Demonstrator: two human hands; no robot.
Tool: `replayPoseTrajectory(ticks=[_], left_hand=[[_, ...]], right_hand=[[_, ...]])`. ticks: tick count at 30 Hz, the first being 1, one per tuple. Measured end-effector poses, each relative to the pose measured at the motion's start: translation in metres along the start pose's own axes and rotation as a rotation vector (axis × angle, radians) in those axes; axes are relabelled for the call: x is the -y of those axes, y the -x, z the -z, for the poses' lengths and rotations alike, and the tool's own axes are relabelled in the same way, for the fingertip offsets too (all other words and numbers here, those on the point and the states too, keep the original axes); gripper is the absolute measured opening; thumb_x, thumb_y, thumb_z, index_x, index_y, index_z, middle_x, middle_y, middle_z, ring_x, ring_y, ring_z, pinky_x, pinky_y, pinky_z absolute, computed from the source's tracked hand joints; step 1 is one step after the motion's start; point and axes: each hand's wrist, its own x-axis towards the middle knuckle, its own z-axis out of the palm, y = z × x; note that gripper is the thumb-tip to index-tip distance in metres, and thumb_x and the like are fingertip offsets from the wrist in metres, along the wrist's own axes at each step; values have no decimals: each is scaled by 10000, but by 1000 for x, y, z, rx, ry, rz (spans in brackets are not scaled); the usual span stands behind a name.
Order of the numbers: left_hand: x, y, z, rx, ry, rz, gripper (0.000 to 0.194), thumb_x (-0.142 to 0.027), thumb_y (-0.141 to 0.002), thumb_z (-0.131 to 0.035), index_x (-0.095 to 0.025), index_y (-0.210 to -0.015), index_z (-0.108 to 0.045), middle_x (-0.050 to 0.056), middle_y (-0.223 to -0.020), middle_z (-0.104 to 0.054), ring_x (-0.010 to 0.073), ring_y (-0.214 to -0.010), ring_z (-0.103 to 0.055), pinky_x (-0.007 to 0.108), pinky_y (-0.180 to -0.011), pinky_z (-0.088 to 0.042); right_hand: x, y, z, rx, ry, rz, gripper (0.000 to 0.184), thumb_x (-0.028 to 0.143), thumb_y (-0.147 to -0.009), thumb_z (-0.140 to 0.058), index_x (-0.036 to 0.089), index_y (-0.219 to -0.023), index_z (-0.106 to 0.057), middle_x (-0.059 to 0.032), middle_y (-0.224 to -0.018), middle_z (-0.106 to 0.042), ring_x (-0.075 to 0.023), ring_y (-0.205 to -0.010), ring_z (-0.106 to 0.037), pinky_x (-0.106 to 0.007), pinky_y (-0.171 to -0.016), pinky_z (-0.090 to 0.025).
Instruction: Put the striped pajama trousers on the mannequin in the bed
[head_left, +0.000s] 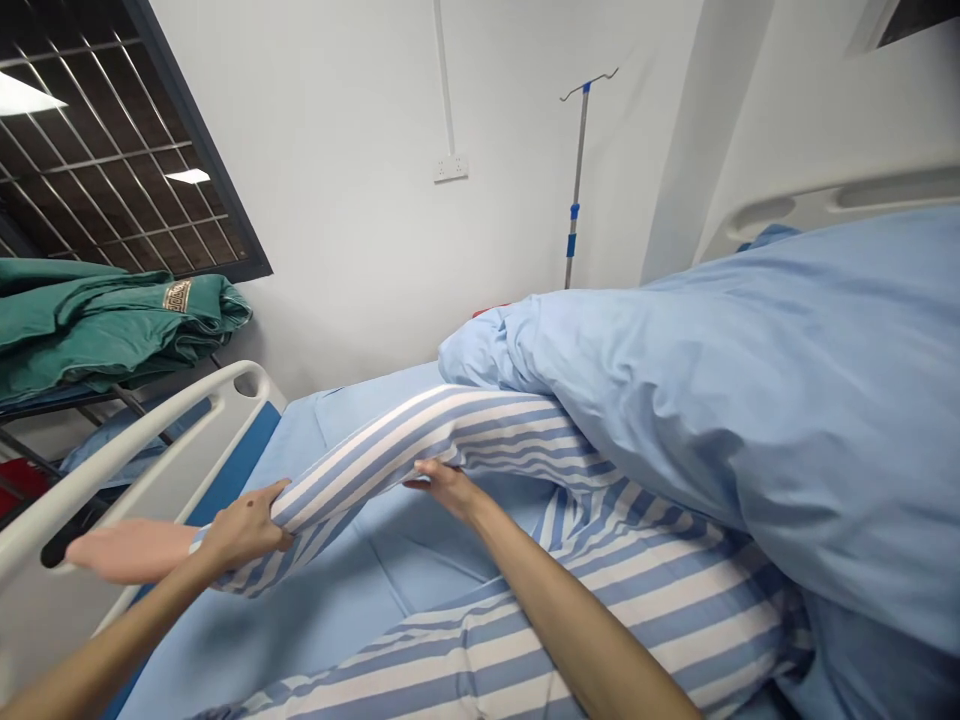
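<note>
A figure in blue-and-white striped pyjama trousers (480, 430) lies on a bed with a light blue sheet (390, 580). Its bare foot (127, 550) sticks out toward the bed's end. My left hand (244, 525) is closed round the striped trouser leg near the ankle. My right hand (446, 485) cups the underside of the same raised leg, about at the knee, fingers curled on the fabric. A light blue quilt (750, 400) is bunched over the figure's upper part.
A white bed footboard rail (120, 450) curves at the left. Green folded cloths (112, 325) lie on a rack beyond it. An IV pole (576, 180) stands by the white wall. A white headboard (825, 205) shows at the right.
</note>
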Motion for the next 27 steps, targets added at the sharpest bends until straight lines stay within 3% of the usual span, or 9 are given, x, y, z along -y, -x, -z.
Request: replayPoseTrajectory(ticks=[3,7,9,12,16,20,24,27], left_hand=[[-44,1,-33,-29,167,18,502,-348,-557,-570,-295,-1054,-527,-3,-896,-638,222,-833,-584,253,-606,-380],[-103,2,-86,-90,406,62,510,-331,-572,-582,-282,-1072,-492,-19,-821,-632,184,-763,-582,237,-593,-387],[-119,1,-106,-112,437,102,469,-345,-590,-567,-279,-1049,-496,-17,-785,-625,188,-736,-576,242,-575,-380],[-124,-1,-121,-111,427,123,394,-378,-602,-559,-283,-982,-514,-20,-729,-610,196,-702,-566,248,-555,-367],[-114,-1,-117,-100,448,53,411,-367,-608,-561,-289,-1009,-512,-24,-751,-618,190,-717,-573,242,-574,-372],[-94,2,-97,-81,377,51,491,-352,-594,-565,-291,-1075,-489,-14,-814,-631,199,-764,-581,238,-572,-370],[-54,4,-66,-31,207,17,493,-344,-586,-544,-297,-1075,-503,-4,-834,-638,216,-767,-584,251,-565,-363],[-13,7,-38,-10,53,14,587,-355,-575,-539,-264,-1154,-496,52,-961,-644,266,-869,-583,284,-627,-386]], right_hand=[[28,4,0,27,0,138,331,251,-636,-663,246,-964,-620,-1,-976,-635,-202,-985,-547,-398,-892,-418],[45,13,4,4,77,244,421,259,-653,-636,248,-1071,-584,-9,-977,-652,-223,-1084,-504,-408,-954,-375],[46,15,8,-22,128,252,470,259,-644,-647,247,-1107,-566,-10,-985,-653,-230,-1112,-488,-415,-982,-350],[43,16,12,-48,171,252,506,258,-647,-650,249,-1142,-544,-5,-1004,-649,-228,-1122,-485,-418,-1012,-316],[39,15,12,-54,260,301,508,258,-659,-651,249,-1154,-536,-4,-1011,-642,-216,-1147,-461,-403,-1033,-286],[38,17,6,-74,354,336,478,243,-663,-648,255,-1130,-551,2,-1004,-634,-212,-1169,-433,-386,-1032,-282],[33,20,3,-54,345,293,401,254,-673,-653,261,-1068,-590,7,-966,-639,-205,-1131,-455,-371,-1018,-289],[17,22,4,-43,336,172,287,296,-676,-660,242,-958,-640,-5,-936,-645,-215,-1059,-498,-383,-998,-300]])
